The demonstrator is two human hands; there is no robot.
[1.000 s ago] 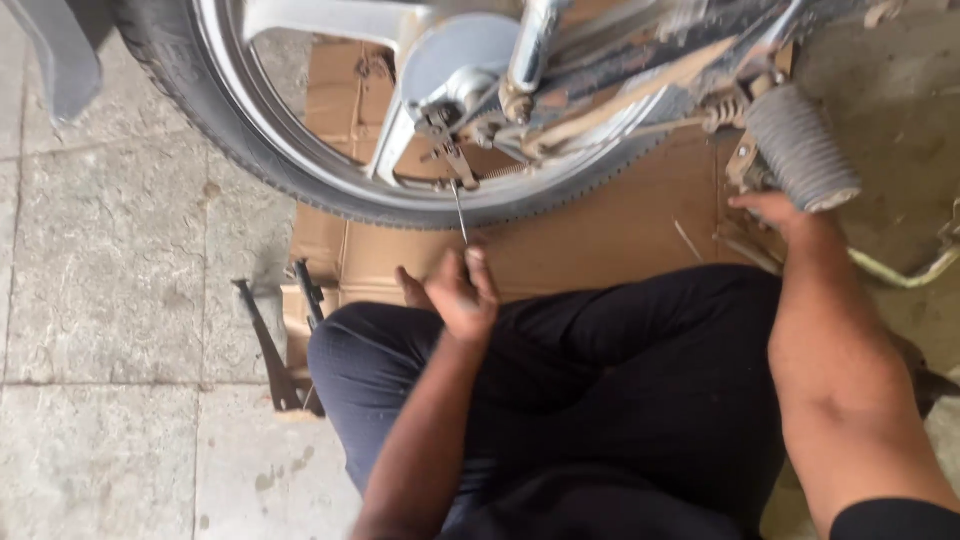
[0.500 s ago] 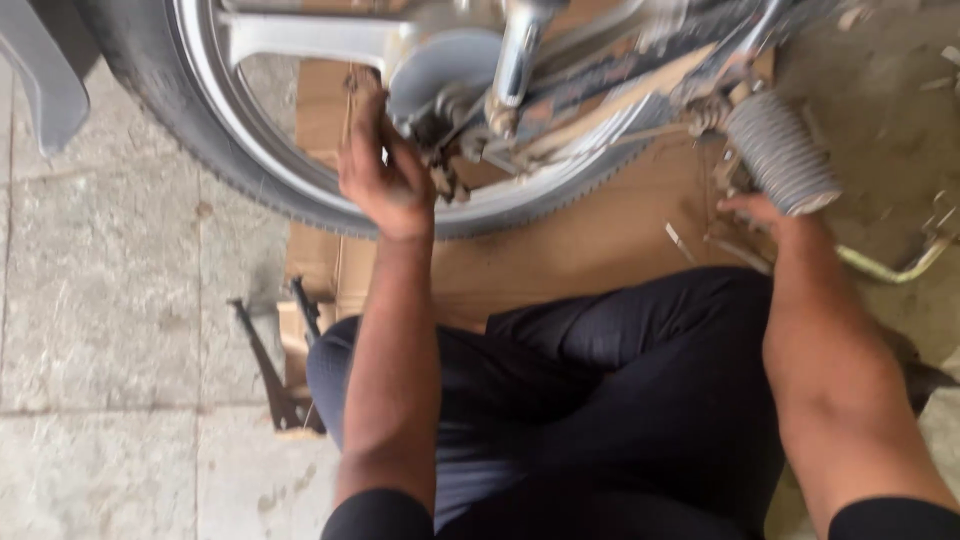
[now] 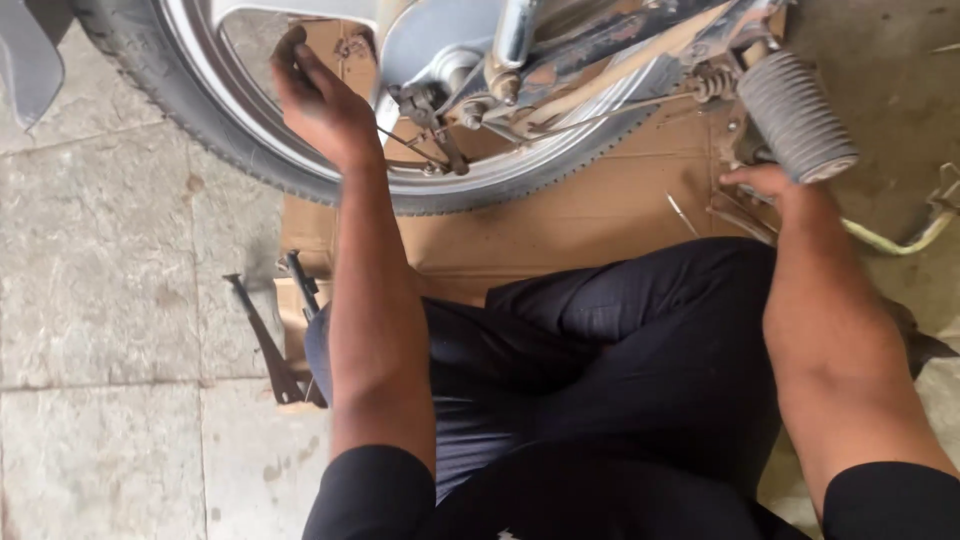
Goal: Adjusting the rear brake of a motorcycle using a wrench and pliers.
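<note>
One flat brown cardboard sheet (image 3: 560,215) underneath.

Left arm straight out, left hand (image 3: 320,105) raised, fingers (image 3: 290,45) loosely curled, nothing gripped. Right arm out to the side, right hand (image 3: 770,185) low, fingers hidden.

My wheel rim (image 3: 300,170) is glossy metal, its tyre (image 3: 170,110) matt treaded rubber; the footrest (image 3: 795,115) ribbed grey rubber; cardboard (image 3: 560,215) plain brown; floor (image 3: 100,280) rough stone.
</note>
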